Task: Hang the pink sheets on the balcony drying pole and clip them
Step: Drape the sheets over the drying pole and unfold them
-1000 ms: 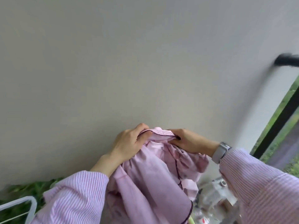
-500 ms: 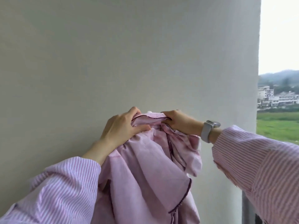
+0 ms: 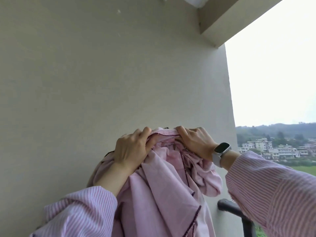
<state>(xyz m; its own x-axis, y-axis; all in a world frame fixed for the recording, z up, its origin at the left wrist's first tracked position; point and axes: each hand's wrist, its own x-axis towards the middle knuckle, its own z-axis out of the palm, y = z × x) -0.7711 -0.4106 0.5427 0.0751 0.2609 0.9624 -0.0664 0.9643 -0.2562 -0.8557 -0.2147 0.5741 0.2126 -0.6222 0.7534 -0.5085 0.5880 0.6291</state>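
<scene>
A bunched pink sheet with a dark stitched edge hangs in folds in front of me, close to a plain wall. My left hand grips the sheet's top edge on the left. Beside it my right hand, with a watch on the wrist, grips the same edge on the right. The hem is stretched short between the two hands. No drying pole and no clips are in view.
The beige wall fills the left and centre. A ceiling beam runs across the upper right. A dark balcony railing ends against the wall at the lower right, with open sky and distant buildings beyond.
Both hands have lifted the sheet higher and my view has tilted up, bringing the ceiling beam into sight. The grip on the top edge is unchanged.
</scene>
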